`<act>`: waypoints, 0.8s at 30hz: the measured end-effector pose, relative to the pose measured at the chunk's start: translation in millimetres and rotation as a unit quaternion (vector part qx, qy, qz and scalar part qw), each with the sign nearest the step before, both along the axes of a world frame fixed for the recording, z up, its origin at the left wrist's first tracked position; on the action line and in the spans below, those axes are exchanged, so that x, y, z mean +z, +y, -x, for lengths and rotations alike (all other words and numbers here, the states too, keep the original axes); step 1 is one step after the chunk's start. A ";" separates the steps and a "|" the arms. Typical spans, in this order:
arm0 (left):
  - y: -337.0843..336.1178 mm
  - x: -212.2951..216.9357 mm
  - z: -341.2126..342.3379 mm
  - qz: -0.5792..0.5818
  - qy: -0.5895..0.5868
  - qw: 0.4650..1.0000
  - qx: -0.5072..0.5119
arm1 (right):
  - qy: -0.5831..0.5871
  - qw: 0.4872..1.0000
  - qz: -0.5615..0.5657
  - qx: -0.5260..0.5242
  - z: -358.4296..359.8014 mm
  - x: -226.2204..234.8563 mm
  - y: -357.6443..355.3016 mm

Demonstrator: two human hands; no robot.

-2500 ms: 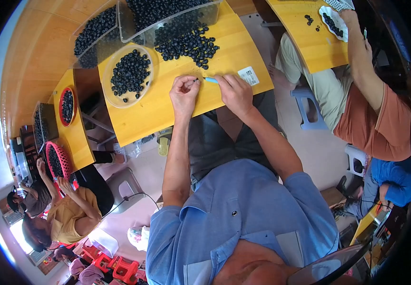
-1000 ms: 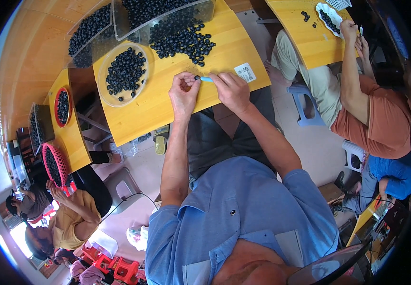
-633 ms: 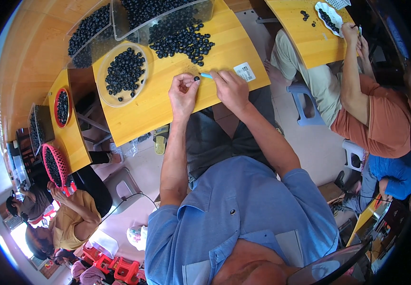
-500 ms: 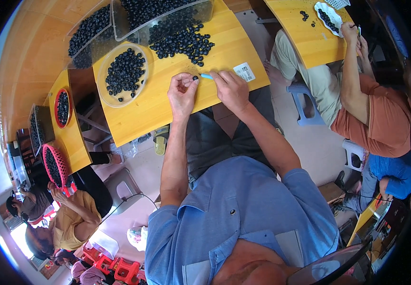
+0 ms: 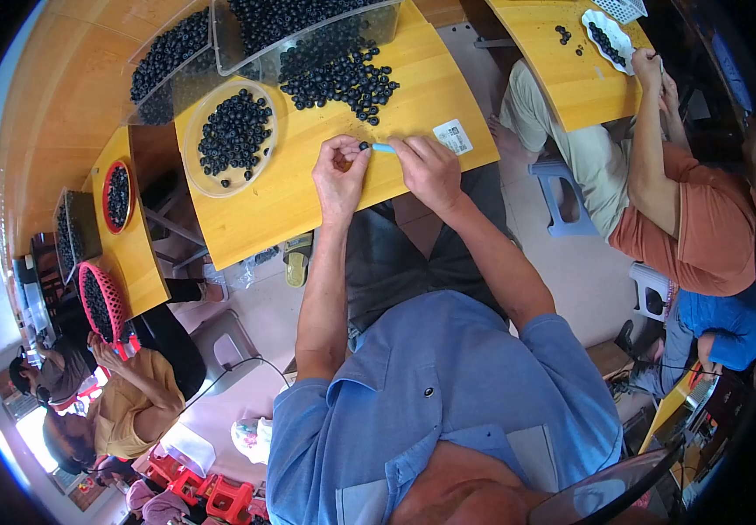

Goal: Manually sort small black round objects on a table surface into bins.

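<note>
Over the near edge of the yellow table [image 5: 308, 214], my left hand [image 5: 339, 182] pinches one small dark round bead-like piece [image 5: 364, 146] between thumb and fingertips. My right hand [image 5: 431, 168] grips a slim light-blue tool [image 5: 383, 148], pen-like in shape. Its tip meets the piece or lies right beside it; the exact contact is too small to tell. Beyond my hands lies a loose pile of the same dark pieces [image 5: 334, 87]. To the left, a round clear tray [image 5: 189, 150] holds many more. A white printed label [image 5: 453, 136] lies right of my right hand.
Clear plastic bins [image 5: 308, 33] full of dark pieces stand at the table's far side. At right, a person in an orange shirt [image 5: 701, 223] works by a white dish [image 5: 625, 42]. At left, another person holds a pink basket [image 5: 115, 302]. A blue stool [image 5: 561, 197] stands on the floor.
The blue tool's tip has come closer to the piece in my left hand. Both hands stay nearly in place, and the whole view has shifted slightly.
</note>
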State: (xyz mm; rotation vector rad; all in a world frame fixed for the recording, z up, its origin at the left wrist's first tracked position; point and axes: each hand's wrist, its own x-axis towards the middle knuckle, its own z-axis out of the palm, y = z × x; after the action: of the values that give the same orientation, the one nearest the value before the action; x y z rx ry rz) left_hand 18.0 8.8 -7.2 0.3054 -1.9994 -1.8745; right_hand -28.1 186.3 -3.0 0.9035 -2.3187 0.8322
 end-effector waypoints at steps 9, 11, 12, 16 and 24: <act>1.6 0.2 -0.3 0.011 -0.018 1.000 0.001 | -0.009 1.000 -0.005 0.008 -1.2 -3.5 0.9; 0.6 -1.3 -0.3 0.019 -0.022 1.000 0.000 | -0.006 1.000 -0.011 0.008 -1.0 -2.9 0.8; 0.0 -2.1 0.4 0.018 -0.020 1.000 0.001 | -0.006 1.000 -0.011 0.008 -0.9 -2.5 0.5; -0.1 -2.6 1.4 -0.003 0.000 1.000 -0.002 | -0.013 1.000 -0.017 -0.007 0.0 -0.6 -1.4; -7.1 8.6 -4.4 0.097 0.033 0.993 0.062 | 0.005 1.000 -0.001 -0.018 -1.5 3.5 -3.9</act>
State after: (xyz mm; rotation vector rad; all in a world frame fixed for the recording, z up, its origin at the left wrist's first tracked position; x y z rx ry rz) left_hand 22.4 1.7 1.3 0.3016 -2.0479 -1.5817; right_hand -26.7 182.4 0.6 0.8614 -2.3207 0.8081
